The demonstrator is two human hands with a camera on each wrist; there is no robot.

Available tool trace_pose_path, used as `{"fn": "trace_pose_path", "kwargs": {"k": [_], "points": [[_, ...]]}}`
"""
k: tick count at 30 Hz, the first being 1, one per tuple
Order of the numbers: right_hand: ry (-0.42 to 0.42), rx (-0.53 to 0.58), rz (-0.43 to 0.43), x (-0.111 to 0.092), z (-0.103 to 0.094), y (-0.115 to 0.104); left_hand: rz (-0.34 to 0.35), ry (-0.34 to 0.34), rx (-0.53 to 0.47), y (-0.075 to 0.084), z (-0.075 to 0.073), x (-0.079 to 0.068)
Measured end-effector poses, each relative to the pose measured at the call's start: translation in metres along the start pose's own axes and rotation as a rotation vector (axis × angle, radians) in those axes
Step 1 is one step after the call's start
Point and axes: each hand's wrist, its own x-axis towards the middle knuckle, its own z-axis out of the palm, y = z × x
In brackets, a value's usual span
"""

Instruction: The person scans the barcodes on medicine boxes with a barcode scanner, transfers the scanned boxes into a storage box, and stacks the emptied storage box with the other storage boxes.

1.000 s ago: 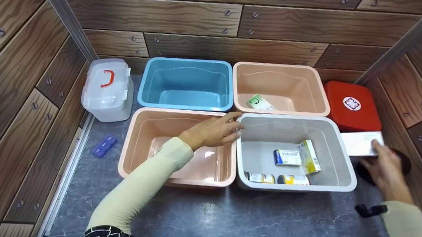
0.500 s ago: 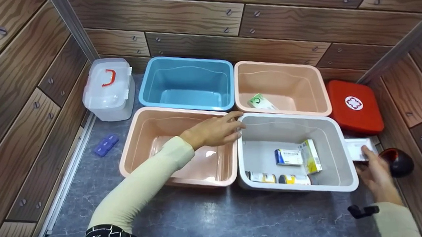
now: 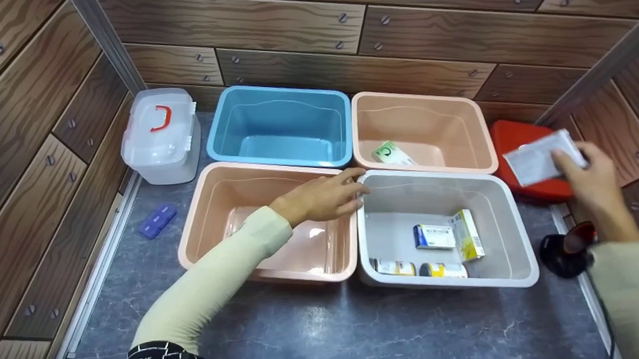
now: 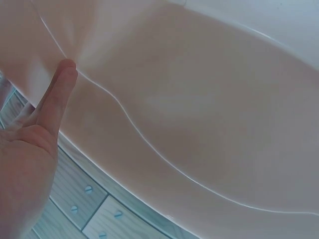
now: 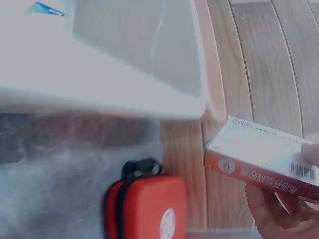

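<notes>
My right hand grips a white medicine box above the red first-aid case. In the right wrist view the medicine box shows an orange-red side with white lettering and a barcode, with the thumb on its white face and fingers beneath. My left hand rests with loose fingers at the rims where the front peach bin meets the grey-white bin. In the grey-white bin are a blue-and-white box, a yellow-and-white box and two yellow-banded bottles.
A blue bin and a second peach bin holding a green-and-white box stand behind. At left are a clear lidded box and a purple pill organizer. A dark glossy round object sits at right. Wood-patterned walls surround the floor.
My right hand first drew the white medicine box down beside the grey-white bin, then raised it over the first-aid case. The left hand has stayed in place.
</notes>
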Motion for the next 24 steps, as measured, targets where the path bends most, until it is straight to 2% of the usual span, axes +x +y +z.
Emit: {"fn": "trace_pose_path", "kwargs": {"k": [6,12,18,24], "points": [[-0.028,0.057,-0.098,0.031,0.036,-0.047,0.006,0.003,0.004,-0.001,0.001,0.000],[-0.106,0.083,-0.159,0.054,0.103,-0.080,-0.007,0.000,0.015,-0.003,0.000,-0.001],[-0.288,0.065,-0.154,0.067,0.159,-0.095,-0.004,0.004,0.010,-0.003,0.000,-0.002],[-0.418,0.061,-0.102,0.073,0.187,-0.093,0.001,0.016,0.012,-0.003,0.000,-0.002]]}}
